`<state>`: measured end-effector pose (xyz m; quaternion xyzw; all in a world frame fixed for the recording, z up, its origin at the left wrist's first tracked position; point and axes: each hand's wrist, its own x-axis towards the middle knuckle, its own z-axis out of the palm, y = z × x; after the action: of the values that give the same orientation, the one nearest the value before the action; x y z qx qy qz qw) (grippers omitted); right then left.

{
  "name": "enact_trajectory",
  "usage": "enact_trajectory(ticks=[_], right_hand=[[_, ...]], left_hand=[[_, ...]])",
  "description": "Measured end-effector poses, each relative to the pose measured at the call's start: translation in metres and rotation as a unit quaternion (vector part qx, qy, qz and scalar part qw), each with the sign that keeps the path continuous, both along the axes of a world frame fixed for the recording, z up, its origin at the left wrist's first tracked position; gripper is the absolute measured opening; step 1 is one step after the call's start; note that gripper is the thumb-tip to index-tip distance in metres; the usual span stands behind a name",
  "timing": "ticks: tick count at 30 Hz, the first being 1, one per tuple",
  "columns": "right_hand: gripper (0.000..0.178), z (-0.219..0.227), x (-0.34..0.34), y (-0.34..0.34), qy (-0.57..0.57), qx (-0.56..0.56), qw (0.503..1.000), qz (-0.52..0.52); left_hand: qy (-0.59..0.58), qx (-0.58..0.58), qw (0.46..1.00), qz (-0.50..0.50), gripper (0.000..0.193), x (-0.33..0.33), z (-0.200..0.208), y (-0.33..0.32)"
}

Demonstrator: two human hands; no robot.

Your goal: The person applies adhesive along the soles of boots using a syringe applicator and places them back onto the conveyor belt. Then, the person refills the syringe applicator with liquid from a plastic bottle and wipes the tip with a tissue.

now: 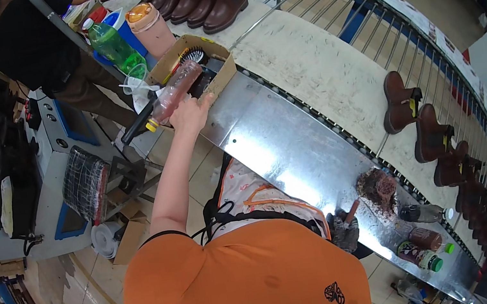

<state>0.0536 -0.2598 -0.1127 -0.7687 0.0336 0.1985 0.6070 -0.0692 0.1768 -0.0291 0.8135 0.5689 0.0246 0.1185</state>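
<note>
At the far left end of the metal bench, my bare left hand (188, 116) is against a clear plastic bottle (177, 90) with reddish residue and a yellow cap. Its fingers are partly hidden by the bottle and appear closed round it. The bottle slants across an open cardboard box (224, 79), which holds a black-bristled hairbrush (194, 55) and dark items. Close to my body, my right hand (344, 235) wears a dark, stained glove. A short reddish-brown stick (352, 211) pokes out of its grip; the stick's other end is hidden.
Behind the box stand a green bottle (112, 45) and a pink container (150, 30). Brown boots (225, 4) line the conveyor (302, 44); more boots (401, 101) are at right. A dark-stained lump (377, 190) and several bottles (425, 238) lie on the bench (266, 135). Another person (36, 45) stands far left.
</note>
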Motion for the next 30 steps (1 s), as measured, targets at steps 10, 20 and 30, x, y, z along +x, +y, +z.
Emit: enact_trajectory(ticks=[10, 20, 30], right_hand=[[0.022, 0.032, -0.001, 0.001, -0.129, -0.13, 0.974, 0.131], [0.035, 0.044, 0.007, 0.014, -0.131, -0.245, 0.94, 0.198], [0.037, 0.049, 0.001, 0.021, -0.162, -0.238, 0.93, 0.228]], left_hand=[[-0.036, 0.067, 0.997, 0.019, 0.061, -0.012, -0.036, 0.001], [0.008, -0.005, 0.998, 0.057, 0.067, -0.005, -0.028, 0.002], [-0.344, 0.133, 0.928, -0.047, 0.033, -0.025, -0.027, 0.002]])
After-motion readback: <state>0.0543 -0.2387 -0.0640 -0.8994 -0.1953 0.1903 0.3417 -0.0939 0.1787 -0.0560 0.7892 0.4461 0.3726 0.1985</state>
